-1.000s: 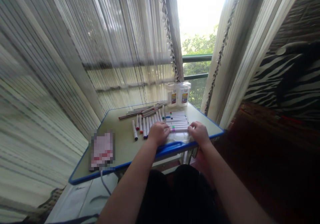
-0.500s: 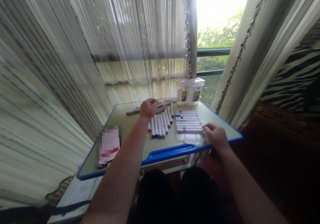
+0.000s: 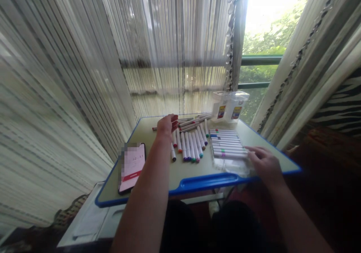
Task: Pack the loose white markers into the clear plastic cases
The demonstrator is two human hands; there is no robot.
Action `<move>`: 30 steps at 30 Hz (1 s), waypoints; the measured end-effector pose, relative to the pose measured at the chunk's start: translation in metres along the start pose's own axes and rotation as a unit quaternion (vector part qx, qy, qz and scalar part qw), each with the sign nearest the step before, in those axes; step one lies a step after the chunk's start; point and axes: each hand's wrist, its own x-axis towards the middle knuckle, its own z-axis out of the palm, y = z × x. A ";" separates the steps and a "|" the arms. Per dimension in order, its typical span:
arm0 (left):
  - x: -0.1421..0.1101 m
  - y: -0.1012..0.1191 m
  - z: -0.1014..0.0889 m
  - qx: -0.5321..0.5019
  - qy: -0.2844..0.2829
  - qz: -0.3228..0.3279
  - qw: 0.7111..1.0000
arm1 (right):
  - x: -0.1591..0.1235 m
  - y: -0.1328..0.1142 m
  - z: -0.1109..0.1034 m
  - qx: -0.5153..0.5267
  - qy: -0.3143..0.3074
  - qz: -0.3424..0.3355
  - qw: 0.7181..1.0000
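Observation:
My left hand is over the back of the table, its fingers apart and curved at the near ends of the long thin pencils. Nothing shows in its grasp. Just in front of it, white markers with coloured caps lie fanned out side by side. To their right, a clear plastic case holds a stack of white markers lying crosswise, with some coloured bands at their left ends. My right hand rests at the right side of this case, fingers stretched out and touching the markers' right ends.
Two clear plastic boxes with labels stand at the back right. A phone lies at the left of the table. A blue edge tray runs along the front. Curtains hang behind the table.
My left hand has left the case and moved left and away to the pencils; its fingers have spread. My right hand stays by the case. The view has turned left.

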 end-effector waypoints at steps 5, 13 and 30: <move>0.006 -0.015 -0.001 0.109 0.011 0.064 0.992 | -0.002 0.000 0.002 0.005 0.008 -0.020 1.000; 0.000 -0.047 0.007 0.579 -0.057 0.276 0.765 | -0.002 -0.005 0.000 0.041 0.012 -0.004 0.999; 0.013 -0.053 0.009 0.717 -0.100 0.229 0.651 | 0.048 -0.183 0.131 0.566 -0.051 0.339 0.750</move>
